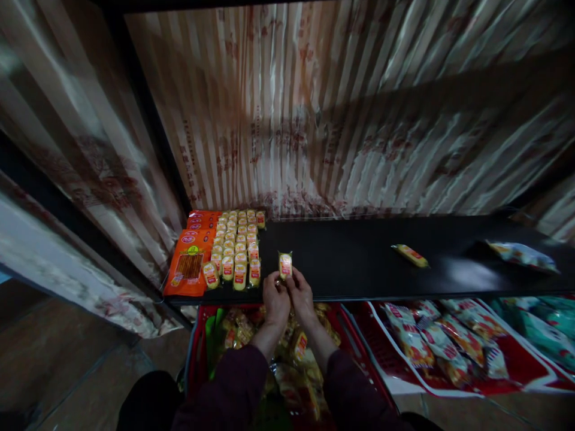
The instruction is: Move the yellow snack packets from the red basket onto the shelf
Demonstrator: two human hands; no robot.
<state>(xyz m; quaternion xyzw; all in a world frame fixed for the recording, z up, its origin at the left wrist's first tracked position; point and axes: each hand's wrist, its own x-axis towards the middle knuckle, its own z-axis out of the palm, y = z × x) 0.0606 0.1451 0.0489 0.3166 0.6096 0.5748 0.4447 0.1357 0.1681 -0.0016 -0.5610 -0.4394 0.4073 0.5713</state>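
Observation:
Both hands meet at the front edge of a black shelf (359, 257). My left hand (275, 302) and my right hand (300, 294) pinch the bottom of one small yellow snack packet (285, 264) with a red label, held upright just above the shelf. To its left, several identical yellow packets (236, 245) stand in tight rows. Orange flat packets (191, 260) lie stacked at the shelf's far left.
A single yellow packet (411, 255) lies alone further right on the shelf, and a pale bag (523, 254) near the right end. A red basket (202, 353) full of packets sits below my arms. Red and green snack bags (449, 344) fill the lower shelf. Striped sheeting hangs behind.

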